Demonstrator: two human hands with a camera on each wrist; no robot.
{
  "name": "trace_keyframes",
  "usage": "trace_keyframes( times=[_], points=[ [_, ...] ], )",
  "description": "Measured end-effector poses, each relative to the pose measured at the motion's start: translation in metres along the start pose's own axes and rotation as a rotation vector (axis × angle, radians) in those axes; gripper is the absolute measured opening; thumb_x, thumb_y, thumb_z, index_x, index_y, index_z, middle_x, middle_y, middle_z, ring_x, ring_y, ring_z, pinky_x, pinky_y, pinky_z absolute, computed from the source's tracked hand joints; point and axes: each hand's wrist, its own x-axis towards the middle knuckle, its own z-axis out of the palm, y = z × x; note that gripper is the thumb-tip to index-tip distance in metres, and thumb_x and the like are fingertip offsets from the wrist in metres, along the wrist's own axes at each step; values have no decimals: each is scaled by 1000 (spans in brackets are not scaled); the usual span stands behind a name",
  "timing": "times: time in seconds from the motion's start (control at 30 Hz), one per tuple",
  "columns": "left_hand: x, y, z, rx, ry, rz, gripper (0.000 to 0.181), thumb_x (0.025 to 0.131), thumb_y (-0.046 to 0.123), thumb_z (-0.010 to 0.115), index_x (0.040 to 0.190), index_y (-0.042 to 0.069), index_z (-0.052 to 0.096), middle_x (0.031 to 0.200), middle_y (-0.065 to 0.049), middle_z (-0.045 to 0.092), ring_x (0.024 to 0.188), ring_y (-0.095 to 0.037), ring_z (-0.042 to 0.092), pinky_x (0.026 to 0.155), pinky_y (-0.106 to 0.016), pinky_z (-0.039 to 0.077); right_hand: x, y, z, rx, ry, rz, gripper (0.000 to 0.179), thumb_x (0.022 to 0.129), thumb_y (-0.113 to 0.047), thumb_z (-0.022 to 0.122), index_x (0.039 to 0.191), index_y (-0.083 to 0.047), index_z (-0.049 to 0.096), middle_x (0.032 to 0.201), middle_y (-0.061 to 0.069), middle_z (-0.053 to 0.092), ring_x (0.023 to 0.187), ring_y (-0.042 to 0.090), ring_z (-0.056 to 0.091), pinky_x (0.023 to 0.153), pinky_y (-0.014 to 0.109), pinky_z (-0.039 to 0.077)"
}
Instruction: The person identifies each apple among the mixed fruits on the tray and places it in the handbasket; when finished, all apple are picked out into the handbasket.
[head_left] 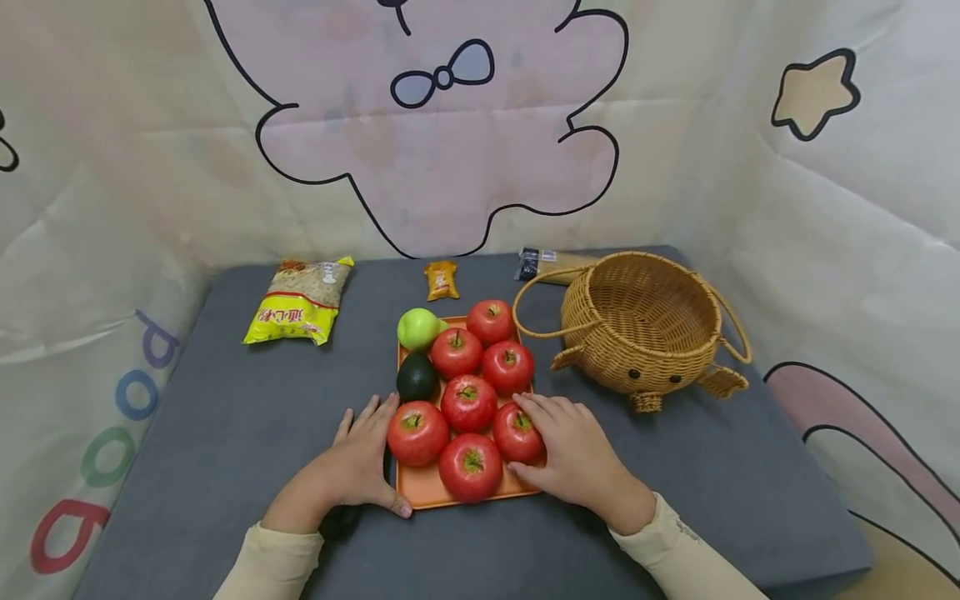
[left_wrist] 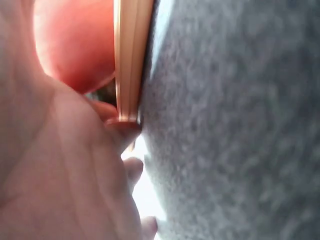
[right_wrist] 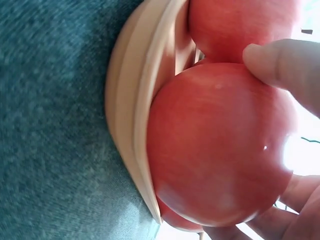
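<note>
An orange tray (head_left: 423,492) bears several red apples (head_left: 470,467), a dark avocado (head_left: 417,377) and a light green pear (head_left: 418,328). My right hand (head_left: 573,450) holds the apple (right_wrist: 220,145) at the tray's front right corner, thumb on its near side and fingers curving over the far side. Along the tray's left edge lies my left hand (head_left: 356,462), its fingers spread and fairly straight and its thumb by the front left corner. In the left wrist view, that hand's fingers sit right at the tray's side wall (left_wrist: 131,60), beside an apple (left_wrist: 75,42).
To the tray's right stands a wicker basket (head_left: 633,367) with an animal face and two handles. A yellow bag of snacks (head_left: 296,302) lies at the back left, a small orange packet (head_left: 441,280) behind the tray, and a long clear package (head_left: 555,265) behind the basket.
</note>
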Motion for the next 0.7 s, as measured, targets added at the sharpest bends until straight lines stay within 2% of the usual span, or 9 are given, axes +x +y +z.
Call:
trace_keyframes(
  times=[0.23, 0.37, 0.47, 0.6, 0.7],
  points=[
    [-1, -4, -2, -24, -7, 33, 163, 50, 61, 104, 172, 8, 11, 176, -14, 18, 162, -44, 6, 121, -70, -9, 3, -1, -3, 8, 18, -6, 78, 78, -51, 89, 141, -10, 68, 137, 8, 68, 117, 27, 63, 96, 52, 54],
    [-1, -6, -1, -30, -9, 36, 162, 51, 62, 103, 172, 8, 11, 176, -13, 18, 161, -44, 6, 121, -71, -9, 4, -5, -18, 41, 45, -18, 78, 76, -51, 90, 139, -9, 69, 135, 6, 69, 117, 26, 63, 98, 52, 55],
    [0, -8, -1, -33, -9, 39, 161, 51, 63, 103, 172, 7, 13, 176, -13, 19, 161, -45, 7, 121, -71, -9, 8, -5, -43, 40, 110, -70, 78, 76, -50, 89, 138, -7, 69, 135, 8, 69, 118, 28, 64, 97, 53, 56],
    [0, -11, 0, -49, -8, 44, 160, 50, 62, 103, 172, 8, 14, 176, -13, 20, 161, -44, 6, 121, -71, -9, 17, 2, -90, 13, 210, -128, 79, 76, -49, 86, 139, -5, 67, 136, 11, 68, 121, 32, 64, 96, 55, 56],
    [0, -12, -1, -65, -3, 47, 158, 50, 60, 104, 172, 9, 16, 176, -13, 21, 161, -44, 6, 120, -71, -9, 26, 12, -126, -35, 255, -108, 81, 76, -48, 85, 141, -4, 65, 138, 14, 67, 122, 35, 63, 96, 57, 55]
  ],
)
